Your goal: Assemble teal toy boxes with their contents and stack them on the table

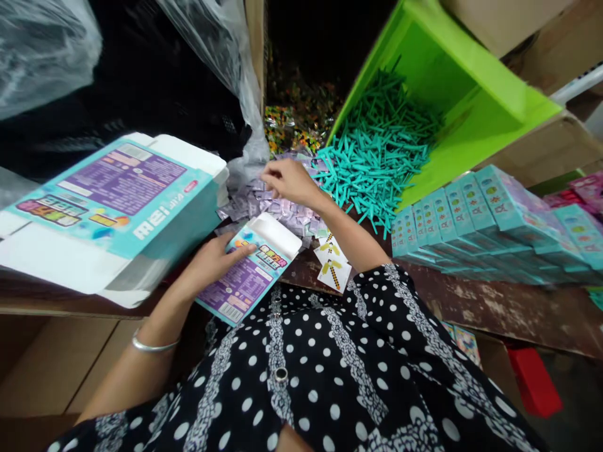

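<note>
My left hand (214,257) grips a thin purple and teal carton (257,270) near my body, thumb across its printed face. The carton is tilted, and its white end flap (280,233) stands open toward the back right. Over a heap of small clear-purple sachets (245,204), my right hand (291,181) is closed, with its fingers curled together. Whatever those fingertips may pinch cannot be made out. Several cards with yellow pickaxe pictures (335,274) lie beneath my right forearm.
A stack of flattened cartons (108,188) lies at the left. Teal sticks (377,150) spill from a tilted green bin (471,81) at the back right. Rows of closed teal boxes (452,216) line the right side. Clear plastic sheeting (221,37) hangs at the back left.
</note>
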`<state>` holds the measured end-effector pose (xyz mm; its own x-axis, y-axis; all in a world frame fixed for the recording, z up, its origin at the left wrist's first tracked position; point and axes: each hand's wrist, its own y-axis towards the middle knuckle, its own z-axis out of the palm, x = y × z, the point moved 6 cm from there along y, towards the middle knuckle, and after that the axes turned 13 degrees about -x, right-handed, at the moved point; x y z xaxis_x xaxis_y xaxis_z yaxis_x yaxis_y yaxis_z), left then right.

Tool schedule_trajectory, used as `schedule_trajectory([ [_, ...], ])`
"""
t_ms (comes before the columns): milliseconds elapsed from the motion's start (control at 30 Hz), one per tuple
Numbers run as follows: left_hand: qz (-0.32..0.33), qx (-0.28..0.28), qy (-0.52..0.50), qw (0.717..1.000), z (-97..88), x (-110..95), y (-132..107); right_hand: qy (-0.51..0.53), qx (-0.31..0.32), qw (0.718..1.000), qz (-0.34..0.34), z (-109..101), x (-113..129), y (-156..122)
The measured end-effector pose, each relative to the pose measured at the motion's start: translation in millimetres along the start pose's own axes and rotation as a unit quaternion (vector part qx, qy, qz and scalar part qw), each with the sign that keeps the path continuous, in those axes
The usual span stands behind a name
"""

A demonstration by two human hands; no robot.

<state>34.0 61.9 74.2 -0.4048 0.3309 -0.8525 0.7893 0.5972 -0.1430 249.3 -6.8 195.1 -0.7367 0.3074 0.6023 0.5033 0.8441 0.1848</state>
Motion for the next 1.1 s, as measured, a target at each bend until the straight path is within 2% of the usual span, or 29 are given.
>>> schedule_trajectory([
  [100,0.006,0.023,-0.002,1.0,7.5,6,4,-0.113,-0.058,0.99,-0.062,4,11,70],
  [200,0.009,0.028,-0.006,1.0,10.4,10,6,-0.198,-0.027,0.974,-0.108,35,25,131],
  [267,0.012,0.03,-0.001,0.999,10.8,11,6,-0.237,-0.006,0.963,-0.128,60,32,161],
  [400,0.014,0.05,0.03,0.998,11.9,10,5,-0.318,-0.042,0.938,-0.134,93,37,200],
  [500,0.021,0.058,0.031,0.998,11.8,9,4,-0.346,-0.039,0.931,-0.113,100,32,218],
  [567,0.02,0.06,0.02,0.998,11.9,10,5,-0.348,-0.036,0.927,-0.135,98,35,223],
  [633,0.017,0.061,0.014,0.998,12.7,13,5,-0.332,-0.052,0.925,-0.174,90,41,218],
  [700,0.016,0.059,0.006,0.998,13.7,16,6,-0.3,-0.077,0.931,-0.191,75,45,202],
  [800,0.02,0.058,-0.012,0.998,15.7,19,7,-0.264,-0.136,0.942,-0.157,32,28,163],
  [867,0.025,0.056,-0.014,0.998,16.2,20,7,-0.267,-0.196,0.938,-0.101,-9,-3,138],
  [967,0.032,0.042,-0.004,0.999,15.0,20,7,-0.284,-0.255,0.924,0.017,-65,-68,116],
  [1033,0.03,0.031,-0.001,0.999,13.7,19,7,-0.294,-0.245,0.919,0.093,-82,-111,109],
  [1100,0.024,0.025,0.003,0.999,12.8,18,8,-0.302,-0.2,0.919,0.152,-81,-143,106],
])
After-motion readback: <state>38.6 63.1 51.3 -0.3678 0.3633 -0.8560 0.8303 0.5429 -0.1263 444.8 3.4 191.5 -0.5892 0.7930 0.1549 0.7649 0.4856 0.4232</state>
